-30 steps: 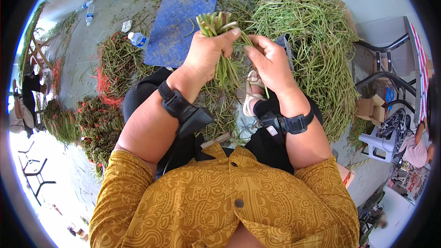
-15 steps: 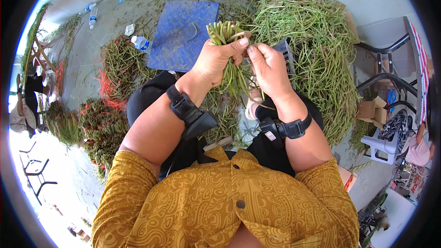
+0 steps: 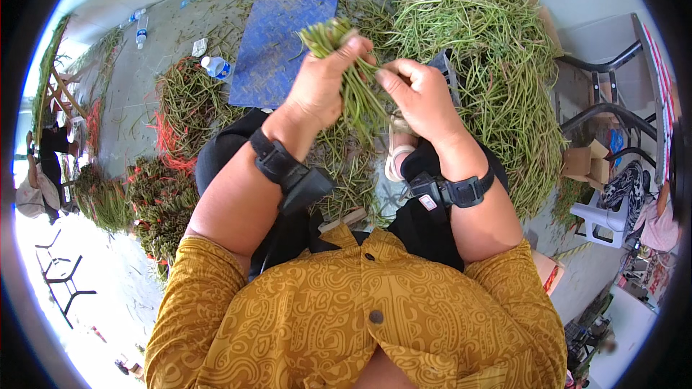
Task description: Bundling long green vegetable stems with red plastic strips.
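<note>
My left hand [image 3: 317, 83] is wrapped around a bunch of long green plant stems [image 3: 364, 101]. The pale cut ends stick out above the fist, and the rest of the bunch hangs down toward my knees. Just to its right, my right hand [image 3: 422, 97] has thumb and forefinger pinched together at the edge of the bunch. What lies between those fingertips is too small to make out. Behind the hands is a dusty blue platform [image 3: 277, 43] with a few loose bits on it.
A large heap of loose green stems [image 3: 497, 108] rises at the right. Bunches with red ties [image 3: 162, 202] and a stem pile [image 3: 191, 94] lie at the left. A plastic bottle [image 3: 215, 67] stands by the platform. Farther right are a black-framed chair [image 3: 613, 112] and a white stool [image 3: 602, 223].
My left hand has shifted left with the bunch, which now tilts more to the left at its cut ends. The right hand has come slightly away from the left.
</note>
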The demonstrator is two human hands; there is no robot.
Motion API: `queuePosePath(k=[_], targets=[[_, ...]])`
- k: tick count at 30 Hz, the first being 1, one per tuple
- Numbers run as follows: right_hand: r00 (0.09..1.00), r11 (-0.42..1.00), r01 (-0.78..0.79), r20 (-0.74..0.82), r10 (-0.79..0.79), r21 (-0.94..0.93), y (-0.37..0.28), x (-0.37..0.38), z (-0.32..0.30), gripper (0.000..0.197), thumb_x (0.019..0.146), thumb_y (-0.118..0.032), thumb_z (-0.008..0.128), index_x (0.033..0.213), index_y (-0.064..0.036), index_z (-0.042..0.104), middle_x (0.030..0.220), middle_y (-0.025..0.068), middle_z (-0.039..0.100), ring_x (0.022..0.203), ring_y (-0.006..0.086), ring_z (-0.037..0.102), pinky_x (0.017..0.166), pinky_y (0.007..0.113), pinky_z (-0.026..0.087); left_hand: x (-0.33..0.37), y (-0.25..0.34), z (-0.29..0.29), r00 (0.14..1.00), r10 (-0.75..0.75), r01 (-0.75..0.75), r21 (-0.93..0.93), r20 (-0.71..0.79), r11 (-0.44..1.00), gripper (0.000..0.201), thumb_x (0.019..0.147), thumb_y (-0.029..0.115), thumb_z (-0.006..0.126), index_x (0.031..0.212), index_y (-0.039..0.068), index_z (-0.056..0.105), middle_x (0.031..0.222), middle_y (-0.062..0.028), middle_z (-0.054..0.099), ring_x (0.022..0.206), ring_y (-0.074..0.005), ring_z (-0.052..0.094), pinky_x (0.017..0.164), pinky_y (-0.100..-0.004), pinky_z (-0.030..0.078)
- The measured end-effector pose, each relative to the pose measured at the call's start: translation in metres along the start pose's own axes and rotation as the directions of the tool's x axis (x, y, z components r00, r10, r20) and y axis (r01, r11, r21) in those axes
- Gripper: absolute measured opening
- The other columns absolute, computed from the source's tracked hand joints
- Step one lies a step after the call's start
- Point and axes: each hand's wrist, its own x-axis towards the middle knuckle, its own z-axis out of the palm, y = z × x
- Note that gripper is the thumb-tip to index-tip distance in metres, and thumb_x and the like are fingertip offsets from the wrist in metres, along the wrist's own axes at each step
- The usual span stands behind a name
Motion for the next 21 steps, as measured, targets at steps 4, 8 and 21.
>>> queuePosePath(k=[4, 8, 21], targets=[[0.947, 0.734, -0.299, 0.098, 0.305, 0.61, 0.0, 0.001, -0.016, 0.029, 0.087, -0.024, 0.048, 0.09, 0.0014, 0.062, 0.056, -0.0022, 0.048, 0.05, 0.0069, 0.041, 0.047, 0.02, 0.031, -0.003, 0.032, -0.007, 0.991, 0.133, -0.136, -0.094, -0.032, 0.986, 0.019, 0.091, 0.027, 0.052, 0.086, 0.009, 0.05, 0.081, -0.0038, 0.055, 0.076, -0.0166, 0.054, 0.071, -0.032, 0.047], [0.951, 0.49, -0.236, 0.097, 0.293, 0.839, 0.008, 0.006, -0.019, 0.029, 0.081, -0.014, 0.04, 0.096, 0.0046, 0.057, 0.063, 0.0024, 0.05, 0.051, 0.0096, 0.041, 0.048, 0.02, 0.033, 0.002, 0.047, -0.037, 0.95, 0.309, -0.312, -0.119, -0.051, 0.942, 0.013, 0.088, 0.019, 0.057, 0.083, 0.01, 0.049, 0.065, 0.0033, 0.041, 0.057, -0.0088, 0.038, 0.054, -0.0261, 0.035], [0.955, 0.106, 0.238, -0.252, 0.158, 0.966, 0.008, -0.001, -0.018, 0.016, 0.078, 0.007, 0.043, 0.084, -0.0036, 0.053, 0.078, 0.0085, 0.055, 0.069, 0.0182, 0.051, 0.067, 0.03, 0.045, -0.031, -0.011, 0.018, 0.987, -0.12, 0.126, 0.05, -0.107, 0.991, 0.017, 0.084, 0.011, 0.061, 0.096, 0.0, 0.056, 0.055, 0.0016, 0.041, 0.047, -0.0099, 0.038, 0.047, -0.0249, 0.032]])
